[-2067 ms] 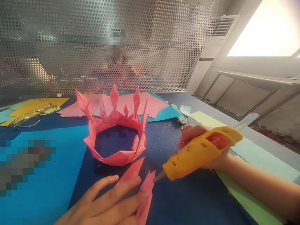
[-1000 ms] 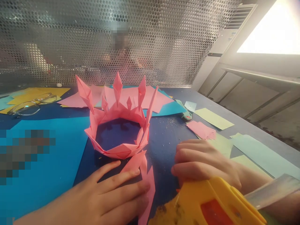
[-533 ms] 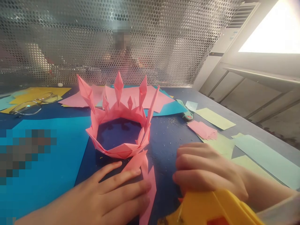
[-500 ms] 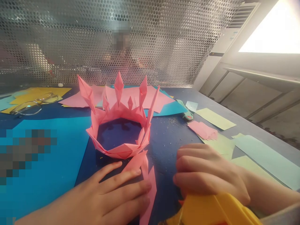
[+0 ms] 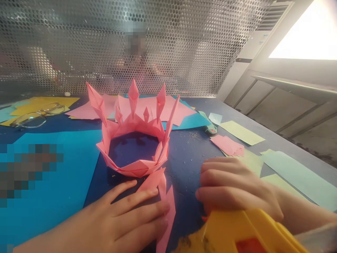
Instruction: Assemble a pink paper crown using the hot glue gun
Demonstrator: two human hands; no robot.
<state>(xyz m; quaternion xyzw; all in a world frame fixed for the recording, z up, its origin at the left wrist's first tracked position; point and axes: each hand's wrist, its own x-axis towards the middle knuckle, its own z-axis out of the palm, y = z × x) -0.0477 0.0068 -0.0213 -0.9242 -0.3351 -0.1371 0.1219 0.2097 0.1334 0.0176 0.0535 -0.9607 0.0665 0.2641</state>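
A pink folded-paper crown [image 5: 137, 168] with tall pointed pieces stands upright on the dark blue table. My left hand [image 5: 123, 218] lies flat just in front of it, fingers stretched out, over pink folded paper pieces [image 5: 170, 207]. Some of those pieces are hidden under the fingers. To the right, my right hand [image 5: 234, 189] is curled closed with its back up; what it holds, if anything, is out of sight. A yellow plastic tool with a red part [image 5: 231, 228] covers the lower side of that hand, and a small orange-red bit shows beside the fingers.
Pink sheets [image 5: 189, 109] lie behind the crown, below a perforated metal panel [image 5: 171, 42]. A large blue sheet [image 5: 68, 182] and eyeglasses [image 5: 31, 119] are at left. On the right are pale green papers [image 5: 242, 133], a pink paper stack [image 5: 228, 145] and a small green tool [image 5: 210, 127].
The yellow tool has risen a little in view, showing more of its red part. My right hand has shifted slightly right. My left hand and the crown stay nearly still.
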